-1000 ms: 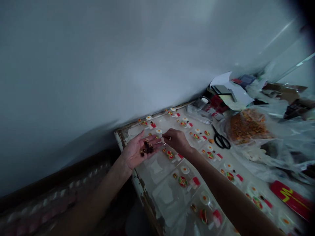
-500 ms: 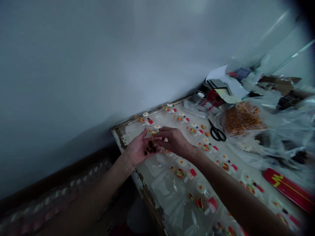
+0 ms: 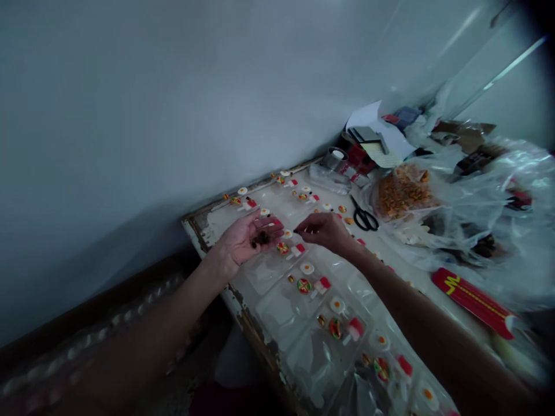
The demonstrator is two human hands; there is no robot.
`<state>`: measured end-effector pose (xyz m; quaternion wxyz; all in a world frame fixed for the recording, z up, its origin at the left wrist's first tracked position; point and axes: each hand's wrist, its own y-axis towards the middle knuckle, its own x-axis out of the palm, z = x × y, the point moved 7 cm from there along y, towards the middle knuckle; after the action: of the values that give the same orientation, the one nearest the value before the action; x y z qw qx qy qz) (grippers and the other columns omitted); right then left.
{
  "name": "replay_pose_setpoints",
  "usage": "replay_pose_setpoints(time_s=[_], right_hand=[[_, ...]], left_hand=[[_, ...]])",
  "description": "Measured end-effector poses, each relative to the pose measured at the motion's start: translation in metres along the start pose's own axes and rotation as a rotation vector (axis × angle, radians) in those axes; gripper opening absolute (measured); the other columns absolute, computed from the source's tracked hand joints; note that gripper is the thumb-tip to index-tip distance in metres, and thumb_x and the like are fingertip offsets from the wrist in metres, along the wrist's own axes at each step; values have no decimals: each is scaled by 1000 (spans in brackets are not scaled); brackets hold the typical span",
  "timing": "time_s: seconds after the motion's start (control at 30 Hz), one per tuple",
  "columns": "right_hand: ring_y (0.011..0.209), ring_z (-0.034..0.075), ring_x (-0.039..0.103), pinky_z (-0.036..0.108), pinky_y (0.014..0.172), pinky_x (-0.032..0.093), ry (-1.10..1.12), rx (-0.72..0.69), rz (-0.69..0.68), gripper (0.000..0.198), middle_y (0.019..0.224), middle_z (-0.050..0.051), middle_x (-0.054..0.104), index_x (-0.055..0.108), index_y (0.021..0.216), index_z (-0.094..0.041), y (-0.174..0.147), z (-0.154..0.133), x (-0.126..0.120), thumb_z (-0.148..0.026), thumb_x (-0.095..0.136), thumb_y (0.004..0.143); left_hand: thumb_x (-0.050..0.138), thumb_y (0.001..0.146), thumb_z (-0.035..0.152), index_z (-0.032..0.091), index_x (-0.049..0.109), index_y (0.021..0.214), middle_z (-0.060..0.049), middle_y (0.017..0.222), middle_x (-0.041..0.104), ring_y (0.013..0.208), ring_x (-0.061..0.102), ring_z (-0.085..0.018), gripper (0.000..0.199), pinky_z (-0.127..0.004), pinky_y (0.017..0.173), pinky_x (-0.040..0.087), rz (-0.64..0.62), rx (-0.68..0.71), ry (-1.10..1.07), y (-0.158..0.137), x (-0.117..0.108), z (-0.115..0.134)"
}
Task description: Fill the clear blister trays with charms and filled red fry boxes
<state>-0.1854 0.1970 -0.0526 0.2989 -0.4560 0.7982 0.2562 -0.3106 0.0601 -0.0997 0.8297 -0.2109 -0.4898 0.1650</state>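
The worn counter [image 3: 215, 222] carries a clear bag of orange bits [image 3: 405, 193] toward the right. Above the counter, the left hand [image 3: 243, 241] lies palm up, grip apart, while the right hand [image 3: 323, 230], near its fingertips, has its grip pinched together. Smaller still are black scissors [image 3: 358, 211], rows of food-shaped pieces [image 3: 303, 285], dark bits [image 3: 261, 237] clustered on the left palm, and one tiny dark piece [image 3: 296, 231] clamped in the right fingertips.

Center frame: narrow gap between left hand [image 3: 249, 238] and right hand [image 3: 325, 232]. Right: scissors [image 3: 359, 212] and plastic bag [image 3: 405, 195] obstruct. Upper left: wall [image 3: 165, 110] blocks.
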Motion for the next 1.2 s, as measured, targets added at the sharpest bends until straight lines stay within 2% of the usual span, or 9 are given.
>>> replay_pose_setpoints(time_s=[0.2, 0.3, 0.4, 0.57, 0.7, 0.8, 0.93, 1.0, 1.2], right_hand=[[69, 12, 63, 23, 66, 44, -234, -188, -118, 16, 86, 4, 71, 79, 88, -19, -12, 13, 27, -13, 70, 78], [74, 15, 65, 25, 71, 45, -383, -191, -123, 17, 86, 5, 72, 80, 90, -20, -11, 16, 24, -12, 71, 78], [76, 15, 65, 27, 72, 45, -386, -168, -107, 24, 89, 6, 73, 79, 99, -20, -15, 11, 14, -11, 69, 79], [74, 14, 64, 24, 69, 46, -197, -271, -20, 21, 86, 2, 71, 76, 106, -23, -29, -37, 12, -20, 65, 88], [91, 18, 66, 30, 83, 48, -301, -403, -108, 17, 100, 8, 73, 75, 100, -20, -34, -72, 34, -15, 62, 89], [84, 17, 67, 28, 79, 49, -242, -320, -121, 19, 96, 6, 75, 74, 98, -20, -32, -65, 29, -13, 63, 85], [63, 13, 62, 22, 61, 46, 12, 27, 80, 16, 75, 0, 72, 76, 93, -19, -46, -16, -12, -27, 68, 82], [62, 13, 62, 22, 59, 46, 23, 122, 83, 14, 72, 0, 71, 77, 88, -19, -65, 6, -21, -27, 69, 80], [74, 14, 65, 24, 67, 49, -54, 28, -87, 11, 87, 4, 72, 78, 91, -22, -110, 16, -5, -23, 71, 82]], left_hand=[[42, 102, 42, 6, 64, 123, -22, 113, 72, 105, 71, -32, 47, -48, 92, 57, -15, -10, -10, 3, -6, -6], [44, 101, 45, 6, 62, 127, -24, 118, 70, 108, 70, -32, 50, -47, 92, 57, -45, -33, -11, 6, -3, -10], [45, 100, 45, 6, 62, 128, -23, 120, 70, 106, 70, -32, 51, -48, 91, 57, -73, -49, 0, 9, -1, -14], [42, 101, 43, 7, 65, 120, -21, 106, 74, 88, 73, -28, 47, -44, 80, 60, -77, -66, 27, 11, 7, -22], [43, 101, 39, 6, 66, 117, -15, 88, 74, 67, 70, -21, 44, -32, 59, 57, -49, -91, 71, 15, 16, -30], [46, 100, 39, 5, 65, 118, -14, 84, 74, 68, 70, -22, 43, -31, 58, 57, -22, -104, 72, 21, 22, -34], [49, 98, 33, 7, 64, 120, -17, 95, 74, 87, 73, -26, 37, -38, 78, 61, 20, -76, 14, 25, 25, -30], [48, 98, 34, 7, 65, 119, -19, 100, 74, 94, 72, -28, 38, -43, 85, 60, 6, -54, 17, 23, 26, -28], [46, 98, 45, 8, 62, 123, -25, 123, 67, 107, 69, -33, 47, -48, 93, 56, -112, -94, 42, 15, 33, -38]])
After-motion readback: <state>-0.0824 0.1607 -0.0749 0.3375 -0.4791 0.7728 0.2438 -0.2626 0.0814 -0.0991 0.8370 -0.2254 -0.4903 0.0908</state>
